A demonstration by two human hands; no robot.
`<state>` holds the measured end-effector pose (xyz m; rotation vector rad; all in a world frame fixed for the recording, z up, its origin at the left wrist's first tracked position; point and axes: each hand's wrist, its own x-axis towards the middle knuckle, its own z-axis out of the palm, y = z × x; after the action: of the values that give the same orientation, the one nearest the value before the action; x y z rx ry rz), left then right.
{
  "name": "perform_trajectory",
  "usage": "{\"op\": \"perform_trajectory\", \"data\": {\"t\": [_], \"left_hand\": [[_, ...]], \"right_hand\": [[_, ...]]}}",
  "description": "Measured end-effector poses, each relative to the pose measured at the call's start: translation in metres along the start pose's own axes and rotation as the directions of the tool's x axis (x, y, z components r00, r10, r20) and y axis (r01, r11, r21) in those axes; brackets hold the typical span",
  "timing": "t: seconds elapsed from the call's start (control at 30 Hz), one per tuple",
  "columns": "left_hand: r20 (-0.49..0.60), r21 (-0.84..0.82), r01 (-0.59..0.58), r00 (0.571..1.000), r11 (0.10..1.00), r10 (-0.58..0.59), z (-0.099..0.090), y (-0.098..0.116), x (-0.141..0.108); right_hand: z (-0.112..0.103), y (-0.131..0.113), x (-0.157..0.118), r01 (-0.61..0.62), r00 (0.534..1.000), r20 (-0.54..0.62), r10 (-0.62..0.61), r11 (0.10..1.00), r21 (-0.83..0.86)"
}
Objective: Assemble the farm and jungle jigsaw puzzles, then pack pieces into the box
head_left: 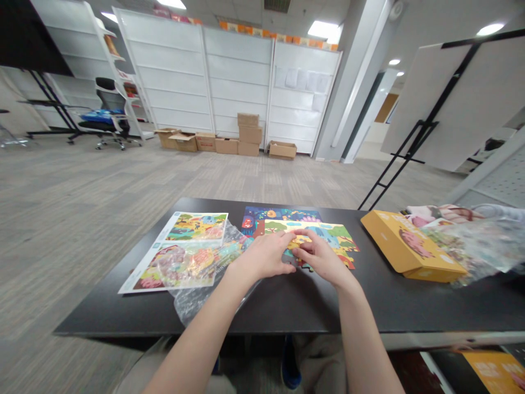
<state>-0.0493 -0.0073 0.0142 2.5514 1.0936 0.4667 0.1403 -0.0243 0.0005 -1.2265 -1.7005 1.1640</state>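
A yellow jigsaw piece [300, 239] sits between our hands, at the near edge of a partly built jigsaw puzzle [330, 235] with a green and blue scene. The puzzle lies near the middle of a black table [328, 312]. Our left hand [262, 256] and right hand [324, 258] are close together, their fingers curved and only slightly open, with the fingertips [293, 236] meeting at the piece. We cannot tell whether either hand has a firm grip on it.

Just behind the puzzle, and touching it, lies a dark blue picture panel [281, 215]. To the left, two printed picture sheets [176, 257] lie under and beside a crumpled clear plastic bag [197, 295]. To the right are a closed yellow box [412, 246], a second clear plastic bag [471, 246] and a printed sheet [435, 214].

Beyond the table, on the carpet, cardboard boxes [250, 134] stand along white shelving panels [238, 76]. An office chair [109, 112] is at the far left, and a white board on a black easel [447, 98] stands at the right.
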Motion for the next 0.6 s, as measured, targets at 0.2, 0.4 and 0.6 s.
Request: {"op": "perform_trajectory", "data": {"t": [0.2, 0.4, 0.6], "left_hand": [[0.069, 0.025, 0.039, 0.997, 0.999, -0.041, 0.004, 0.000, 0.000], [0.117, 0.048, -0.024, 0.993, 0.999, 0.018, 0.015, -0.006, 0.000], [0.256, -0.001, 0.009, 0.967, 1.000, -0.008, 0.016, -0.002, 0.000]], "right_hand": [[-0.049, 0.016, -0.015, -0.234, 0.931, -0.345, 0.122, 0.923, -0.304], [-0.106, 0.056, -0.035, -0.545, 0.817, -0.542, 0.196, 0.570, -0.615], [-0.102, 0.058, -0.036, -0.537, 0.839, -0.492, 0.232, 0.503, -0.677]]}}
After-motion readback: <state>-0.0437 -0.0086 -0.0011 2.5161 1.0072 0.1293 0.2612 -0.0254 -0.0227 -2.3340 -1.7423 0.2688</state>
